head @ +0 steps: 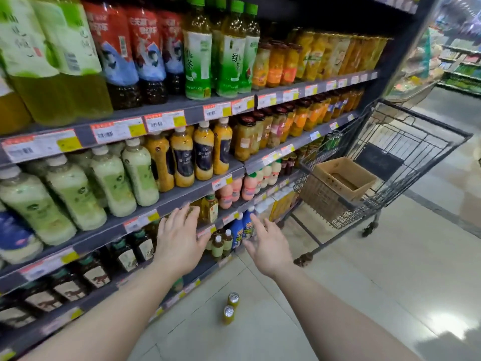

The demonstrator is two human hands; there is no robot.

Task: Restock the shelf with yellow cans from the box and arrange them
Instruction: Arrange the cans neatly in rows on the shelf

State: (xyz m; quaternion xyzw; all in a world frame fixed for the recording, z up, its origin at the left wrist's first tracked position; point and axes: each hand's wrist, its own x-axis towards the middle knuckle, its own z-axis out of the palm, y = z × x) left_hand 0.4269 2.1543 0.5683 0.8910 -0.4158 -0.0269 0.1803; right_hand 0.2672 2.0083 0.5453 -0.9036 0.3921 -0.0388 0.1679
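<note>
**Both hands empty at the shelf, two cans waiting on the floor**

The shelf unit [166, 204] filled the left half of frame, five tiers visible. One cart [406, 162] sat right of centre, holding one cardboard box [343, 178]; I saw nothing in it, though its near corner was hidden.

My left hand [179, 243] was spread wide at the lower-centre shelf lip, holding nothing. My right hand [269, 243] was also open and empty, just right of it.

Two yellow cans [231, 307] stood upright on the floor [338, 295], bottom centre, nearly touching each other.

My read: between placements. Next move needed a reach down for a can, then a gap on the shelf.
</note>
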